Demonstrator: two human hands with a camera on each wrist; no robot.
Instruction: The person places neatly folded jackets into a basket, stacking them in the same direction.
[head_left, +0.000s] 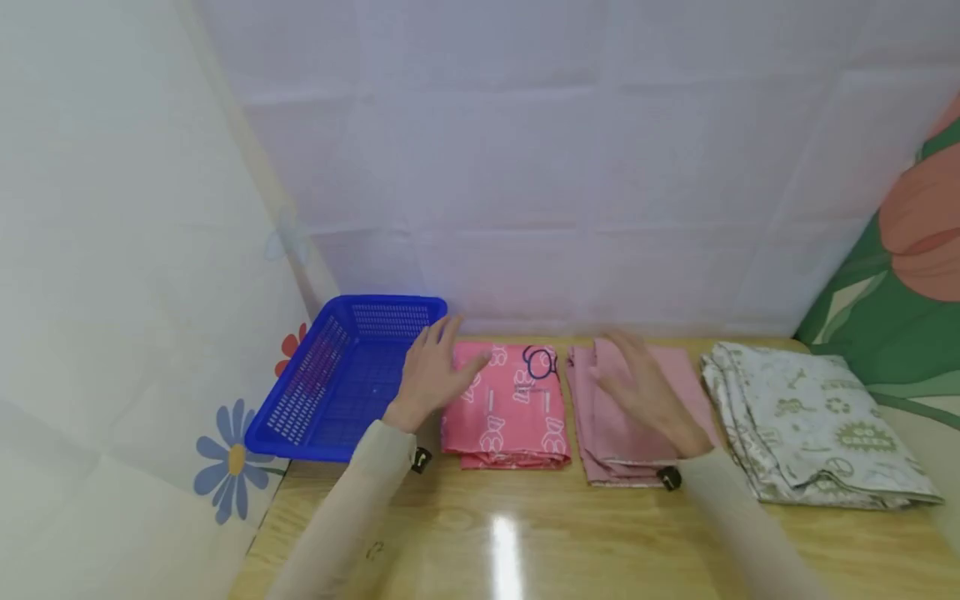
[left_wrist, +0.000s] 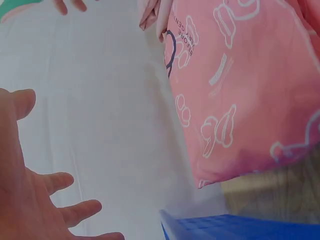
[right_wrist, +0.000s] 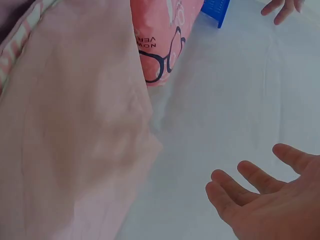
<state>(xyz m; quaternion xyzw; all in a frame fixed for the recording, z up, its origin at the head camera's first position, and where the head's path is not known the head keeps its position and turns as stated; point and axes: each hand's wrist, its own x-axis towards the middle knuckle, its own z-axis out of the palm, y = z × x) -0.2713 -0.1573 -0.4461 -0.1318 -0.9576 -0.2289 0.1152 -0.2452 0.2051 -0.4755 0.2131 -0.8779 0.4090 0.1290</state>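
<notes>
My left hand (head_left: 431, 372) hovers between the blue basket (head_left: 351, 457) and a folded bright pink cloth (head_left: 517, 408) with white rabbit outlines and dark glasses printed on it. Its fingers are spread and hold nothing. Over a folded dusty pink cloth (head_left: 675, 362) is my right hand (head_left: 645, 396), slightly blurred, its fingers extended and nothing in them. In the right wrist view the dusty pink cloth (right_wrist: 85, 130) fills the left side, with the right hand (right_wrist: 272, 200) beside it. The left wrist view shows the bright pink cloth (left_wrist: 245, 90) apart from the left hand (left_wrist: 35, 195).
A folded white cloth with green prints (head_left: 817, 425) lies at the right end of the wooden table (head_left: 450, 533). White sheeting (head_left: 562, 167) hangs behind and on the left, with a flower-patterned sheet (head_left: 922, 225) at the right. The basket stands at the left corner.
</notes>
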